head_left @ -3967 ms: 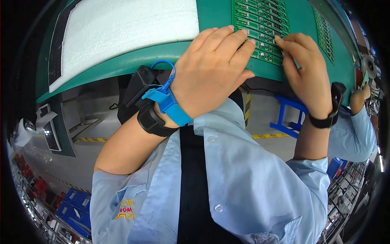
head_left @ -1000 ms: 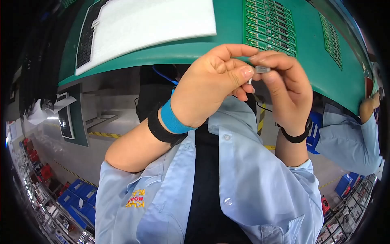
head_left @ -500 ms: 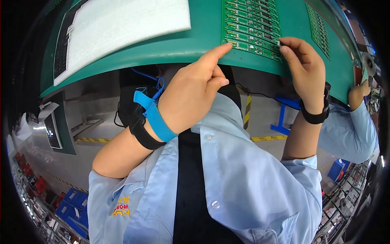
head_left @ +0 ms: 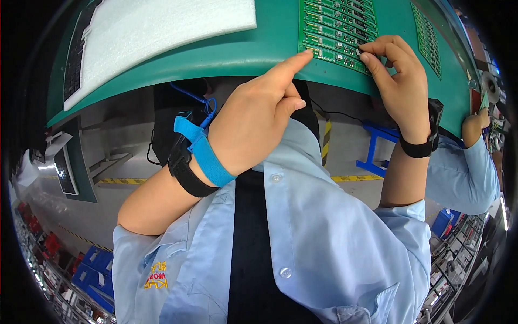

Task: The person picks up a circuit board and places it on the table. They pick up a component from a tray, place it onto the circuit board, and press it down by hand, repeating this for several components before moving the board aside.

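Board panel, strips crosswise: left hand half-curled, can't tell contents, index at near-left corner; right hand pinches pale part, near-right.

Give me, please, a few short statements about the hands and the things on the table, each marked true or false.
1. The left hand has a blue strap around its wrist. True.
2. The white foam sheet lies right of the circuit boards. False: it lies left of them.
3. The right hand pinches a small part between thumb and finger. True.
4. The table has a white top. False: its top is green.
5. The left index finger is curled into the palm. False: it is stretched out toward the boards.
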Action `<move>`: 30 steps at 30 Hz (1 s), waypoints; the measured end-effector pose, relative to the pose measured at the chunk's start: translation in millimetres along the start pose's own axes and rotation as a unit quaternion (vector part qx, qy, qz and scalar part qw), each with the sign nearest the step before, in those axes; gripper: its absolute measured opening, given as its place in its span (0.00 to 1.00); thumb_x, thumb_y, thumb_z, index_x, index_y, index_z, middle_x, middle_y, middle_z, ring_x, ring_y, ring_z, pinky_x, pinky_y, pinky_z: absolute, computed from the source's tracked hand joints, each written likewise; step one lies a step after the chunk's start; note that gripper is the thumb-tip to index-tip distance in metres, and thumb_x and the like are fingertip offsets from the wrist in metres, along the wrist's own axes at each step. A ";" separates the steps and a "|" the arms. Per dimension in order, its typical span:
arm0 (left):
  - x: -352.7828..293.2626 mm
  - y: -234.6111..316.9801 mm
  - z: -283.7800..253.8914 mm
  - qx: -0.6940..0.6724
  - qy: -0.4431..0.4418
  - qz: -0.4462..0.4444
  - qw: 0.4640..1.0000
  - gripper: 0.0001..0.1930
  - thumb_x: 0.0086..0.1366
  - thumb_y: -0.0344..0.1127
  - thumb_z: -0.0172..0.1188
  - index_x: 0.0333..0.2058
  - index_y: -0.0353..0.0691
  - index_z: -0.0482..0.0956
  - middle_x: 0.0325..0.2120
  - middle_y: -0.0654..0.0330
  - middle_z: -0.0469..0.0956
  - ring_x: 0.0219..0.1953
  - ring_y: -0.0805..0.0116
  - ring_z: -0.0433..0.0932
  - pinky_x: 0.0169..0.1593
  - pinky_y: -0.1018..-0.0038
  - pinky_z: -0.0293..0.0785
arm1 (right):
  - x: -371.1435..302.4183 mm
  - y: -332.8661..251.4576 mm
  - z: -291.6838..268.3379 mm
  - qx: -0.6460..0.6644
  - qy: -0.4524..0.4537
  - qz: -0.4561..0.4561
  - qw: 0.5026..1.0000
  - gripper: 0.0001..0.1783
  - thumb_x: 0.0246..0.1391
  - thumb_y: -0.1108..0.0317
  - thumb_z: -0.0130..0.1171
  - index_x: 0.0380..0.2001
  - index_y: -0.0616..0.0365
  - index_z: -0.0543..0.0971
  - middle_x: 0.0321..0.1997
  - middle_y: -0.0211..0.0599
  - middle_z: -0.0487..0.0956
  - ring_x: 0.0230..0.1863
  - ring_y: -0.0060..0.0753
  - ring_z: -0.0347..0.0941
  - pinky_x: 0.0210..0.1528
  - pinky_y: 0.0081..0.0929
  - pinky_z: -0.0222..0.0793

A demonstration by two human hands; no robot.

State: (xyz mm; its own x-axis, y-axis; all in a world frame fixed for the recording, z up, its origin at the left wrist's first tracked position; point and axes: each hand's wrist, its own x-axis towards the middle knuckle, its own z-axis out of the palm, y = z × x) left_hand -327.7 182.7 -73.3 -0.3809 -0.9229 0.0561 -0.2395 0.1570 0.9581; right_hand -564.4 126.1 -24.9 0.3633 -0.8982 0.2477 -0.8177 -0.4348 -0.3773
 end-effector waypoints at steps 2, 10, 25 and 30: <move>0.2 -0.6 0.6 0.001 0.002 0.003 1.000 0.30 0.64 0.20 0.54 0.65 0.41 0.62 0.28 0.61 0.74 0.30 0.75 0.71 0.38 0.80 0.70 | -0.4 0.4 0.6 0.001 0.002 -0.001 1.000 0.07 0.53 0.73 0.62 0.36 0.61 0.81 0.36 0.32 0.78 0.35 0.27 0.72 0.36 0.21 0.65; 1.9 -0.1 0.2 0.012 0.003 -0.003 1.000 0.30 0.63 0.20 0.55 0.65 0.42 0.62 0.28 0.62 0.75 0.30 0.75 0.71 0.37 0.81 0.70 | 1.0 1.7 1.1 0.021 0.008 0.003 1.000 0.06 0.53 0.73 0.63 0.35 0.62 0.81 0.35 0.32 0.77 0.33 0.25 0.69 0.37 0.20 0.65; 2.3 -2.7 0.8 -0.003 0.004 -0.003 1.000 0.31 0.63 0.19 0.55 0.64 0.43 0.63 0.28 0.63 0.75 0.29 0.78 0.70 0.36 0.82 0.69 | 5.0 2.6 -2.0 -0.019 -0.009 -0.048 0.999 0.06 0.51 0.75 0.63 0.34 0.63 0.80 0.35 0.34 0.77 0.35 0.29 0.72 0.36 0.21 0.66; 2.1 -2.2 1.1 -0.015 0.006 -0.002 1.000 0.31 0.63 0.19 0.55 0.65 0.43 0.63 0.28 0.63 0.75 0.28 0.78 0.70 0.35 0.82 0.69 | 4.3 0.9 -1.0 -0.022 0.004 -0.056 0.998 0.07 0.51 0.75 0.63 0.34 0.64 0.80 0.34 0.34 0.77 0.34 0.30 0.72 0.37 0.22 0.66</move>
State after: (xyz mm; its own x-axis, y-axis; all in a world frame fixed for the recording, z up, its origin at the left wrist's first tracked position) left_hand -329.0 180.8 -75.6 -0.3693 -0.9277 0.0553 -0.2146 0.1430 0.9662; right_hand -564.0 122.0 -23.3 0.4504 -0.8429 0.2942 -0.7909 -0.5296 -0.3065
